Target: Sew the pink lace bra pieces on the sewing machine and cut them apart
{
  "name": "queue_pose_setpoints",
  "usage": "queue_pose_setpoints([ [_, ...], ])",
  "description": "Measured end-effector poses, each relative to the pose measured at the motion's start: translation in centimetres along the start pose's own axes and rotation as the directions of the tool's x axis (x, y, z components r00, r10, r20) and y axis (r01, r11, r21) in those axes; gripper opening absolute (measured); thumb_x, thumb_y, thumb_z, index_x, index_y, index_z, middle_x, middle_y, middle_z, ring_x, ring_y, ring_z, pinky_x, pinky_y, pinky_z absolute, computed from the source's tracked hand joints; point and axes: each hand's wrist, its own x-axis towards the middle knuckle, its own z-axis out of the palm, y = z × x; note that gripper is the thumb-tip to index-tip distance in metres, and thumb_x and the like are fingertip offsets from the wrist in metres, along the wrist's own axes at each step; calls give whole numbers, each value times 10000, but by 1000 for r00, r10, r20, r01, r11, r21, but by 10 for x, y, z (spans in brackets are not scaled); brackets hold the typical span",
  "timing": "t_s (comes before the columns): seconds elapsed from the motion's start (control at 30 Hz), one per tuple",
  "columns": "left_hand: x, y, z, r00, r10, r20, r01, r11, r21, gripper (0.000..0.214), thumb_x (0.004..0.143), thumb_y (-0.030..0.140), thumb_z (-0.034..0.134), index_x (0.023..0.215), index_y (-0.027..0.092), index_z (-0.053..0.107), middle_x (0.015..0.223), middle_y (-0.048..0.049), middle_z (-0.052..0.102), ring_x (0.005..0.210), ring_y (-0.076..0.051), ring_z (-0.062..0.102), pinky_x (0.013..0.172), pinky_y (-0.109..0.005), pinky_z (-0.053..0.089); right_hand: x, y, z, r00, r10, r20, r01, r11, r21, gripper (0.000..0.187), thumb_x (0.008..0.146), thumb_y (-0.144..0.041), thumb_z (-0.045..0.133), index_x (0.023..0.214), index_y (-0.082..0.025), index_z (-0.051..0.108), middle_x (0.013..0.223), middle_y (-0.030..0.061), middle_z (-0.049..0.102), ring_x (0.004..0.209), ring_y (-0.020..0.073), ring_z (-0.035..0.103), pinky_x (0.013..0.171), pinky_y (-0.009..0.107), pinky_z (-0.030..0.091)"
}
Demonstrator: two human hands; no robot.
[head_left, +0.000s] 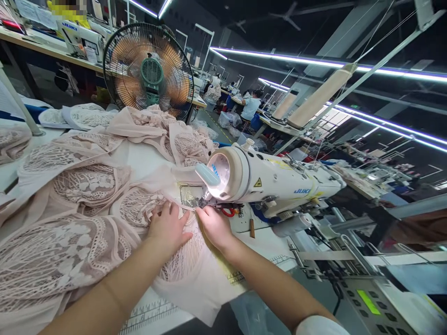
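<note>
A white JUKI sewing machine (279, 181) stands ahead of my hands, its needle area just beyond my fingertips. My left hand (170, 229) lies with fingers spread on a pale pink lace garment piece (185, 258). At the fabric's right edge, close to the needle area, my right hand (214, 225) has thumb and fingers pinched together on the same piece. Its lower end hangs over the table's front edge. More pale pink lace pieces (66, 251) are heaped to the left of my left hand.
Red-handled scissors (228, 212) and a small wooden-handled tool (252, 228) lie right of the needle. A large fan (150, 70) stands behind the heap. A control box with a green screen (368, 301) is at lower right. A person (251, 106) sits farther back.
</note>
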Motion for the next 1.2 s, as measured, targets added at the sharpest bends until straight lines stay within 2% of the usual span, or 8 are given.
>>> queue_pose_setpoints([
  [0.13, 0, -1, 2, 1000, 7, -29, -6, 1000, 30, 591, 838, 516, 552, 1371, 278, 464, 1349, -213, 480, 1291, -422, 366, 982, -594, 334, 7, -4, 1, 995, 99, -30, -96, 992, 88, 340, 930, -395, 356, 682, -228, 519, 589, -28, 515, 552, 138, 444, 528, 252, 263],
  [0.37, -2, -1, 5, 997, 28, -78, -24, 999, 48, 562, 834, 523, 541, 1340, 282, 502, 1328, -203, 496, 1256, -419, 401, 957, -577, 359, 8, -4, -5, 993, 116, -26, -111, 982, 151, 356, 900, -398, 379, 593, -220, 413, 532, -43, 404, 505, 125, 357, 490, 249, 237],
  [0.53, -1, -1, 3, 998, 18, -52, -17, 999, 31, 564, 836, 514, 540, 1343, 273, 502, 1329, -201, 497, 1258, -419, 395, 968, -578, 343, 3, -1, -2, 994, 103, -33, -98, 986, 134, 317, 917, -356, 341, 673, -220, 490, 594, -22, 468, 538, 138, 399, 507, 248, 264],
  [0.67, -1, 0, -1, 1000, -7, -15, 7, 1000, 17, 579, 834, 522, 540, 1358, 284, 481, 1358, -187, 481, 1273, -407, 383, 986, -579, 328, -1, 7, -3, 1000, 7, -26, -5, 995, 99, 174, 868, -233, 429, 840, -207, 599, 767, 34, 572, 732, 180, 498, 590, 264, 290],
  [0.73, -1, 0, -2, 1000, -8, -5, 8, 1000, 16, 585, 836, 519, 544, 1365, 280, 474, 1370, -198, 469, 1287, -411, 369, 986, -580, 329, -2, 8, -3, 1000, -14, -23, 16, 995, 96, 160, 834, -202, 474, 909, -213, 615, 824, 41, 595, 797, 190, 514, 615, 262, 296],
  [0.8, -1, 1, -1, 1000, 0, -14, 0, 1000, 17, 586, 835, 514, 553, 1364, 275, 475, 1366, -215, 469, 1289, -418, 369, 984, -584, 331, -1, 7, -1, 1000, 17, -27, -13, 994, 112, 152, 863, -252, 461, 867, -221, 609, 792, 26, 601, 750, 175, 520, 600, 256, 298],
  [0.93, -1, 1, 0, 1000, 0, -27, 0, 1000, 19, 591, 832, 506, 564, 1368, 275, 470, 1348, -215, 484, 1281, -423, 378, 979, -592, 336, 5, -2, 1, 992, 124, -31, -117, 979, 165, 364, 917, -438, 364, 662, -221, 507, 611, -23, 544, 568, 139, 468, 518, 243, 273],
  [1.2, -3, 1, -3, 1000, -2, -28, 3, 1000, 13, 562, 834, 487, 568, 1344, 261, 503, 1337, -213, 495, 1256, -421, 408, 972, -585, 355, 4, -4, -6, 993, 115, -22, -109, 978, 179, 337, 903, -389, 366, 618, -222, 432, 562, -35, 428, 536, 135, 397, 498, 243, 253],
])
